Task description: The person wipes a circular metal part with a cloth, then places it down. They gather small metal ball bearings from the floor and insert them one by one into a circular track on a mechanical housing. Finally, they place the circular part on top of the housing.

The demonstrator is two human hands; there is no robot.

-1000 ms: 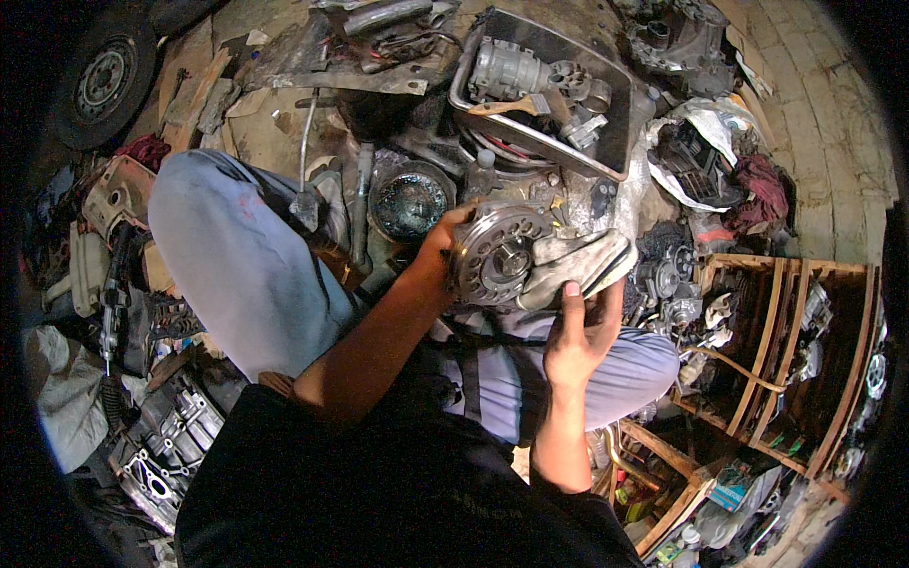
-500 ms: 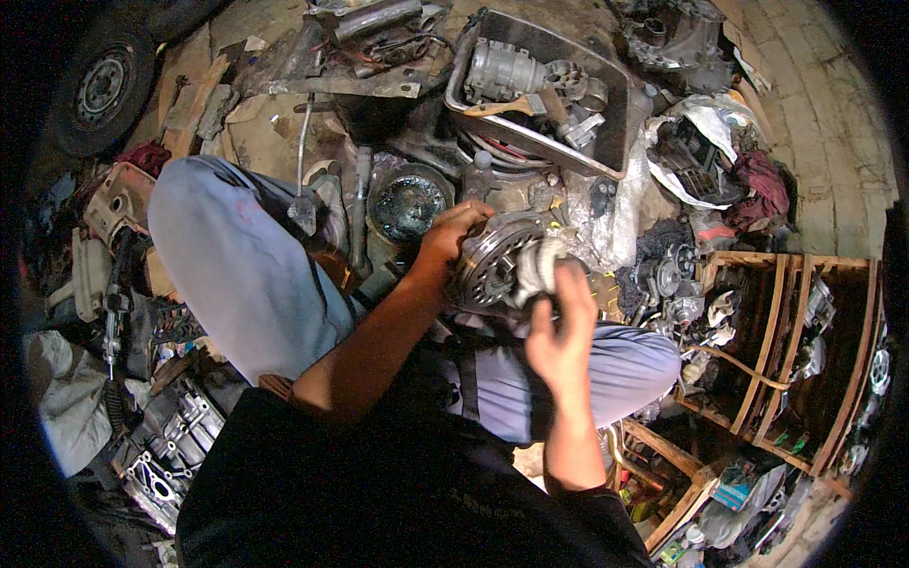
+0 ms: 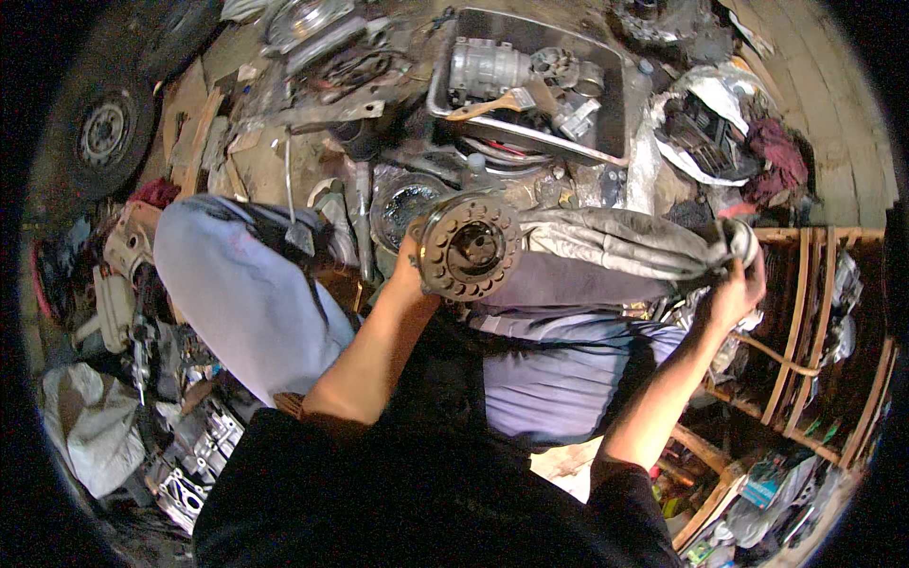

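Observation:
My left hand point(image 3: 407, 273) grips a round metal drum-like part point(image 3: 440, 256) by its left edge, over my lap. A ring of round holes runs about its face, with a dark hub in the middle; most of the fingers are hidden behind it. Out to the right, my right hand point(image 3: 737, 292) is closed on one end of a grey-white rag point(image 3: 620, 244). The cloth stretches from there back toward the metal part, over my right leg. Whether its left end touches the part I cannot tell.
Beyond my hands stands a grey tub point(image 3: 625, 104) holding metal machine parts and a paintbrush point(image 3: 492, 104). A round pan point(image 3: 383, 213) of dark liquid sits behind my left hand. Wooden crates point(image 3: 784, 322) are at right, a wheel point(image 3: 104, 133) at far left.
My right hand has swung out to the right, drawing the bunched rag into a long stretch. The metal part has turned its holed face upward in my left hand.

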